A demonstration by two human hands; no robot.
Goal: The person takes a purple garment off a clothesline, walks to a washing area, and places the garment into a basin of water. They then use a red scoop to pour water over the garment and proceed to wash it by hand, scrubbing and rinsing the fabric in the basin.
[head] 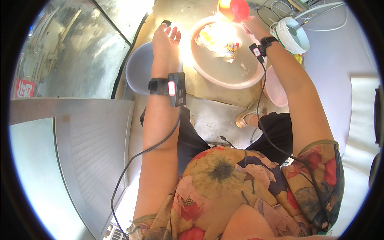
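My right hand [254, 27] grips a red plastic scoop or bowl [234, 10] at its right side, above the far rim of a pale pink wash basin [223, 83]. Water stands in that basin, and a white and yellow cloth [231, 51] with small printed figures lies wet in it, partly washed out by glare. Over a blue-grey basin [139, 69], my left hand [165, 37] is raised with its fingers loosely curled and apart. Just beyond its fingertips shows a small black object [166, 22]; whether they touch is unclear.
At the right stand a white bucket [289, 36] with a handle sticking out and a smaller pink basin [276, 87]. Hoses and cables [282, 9] lie behind the bucket. Glass panes [87, 51] and a metal-framed panel [99, 144] flank the left. Cables run from both wrist devices.
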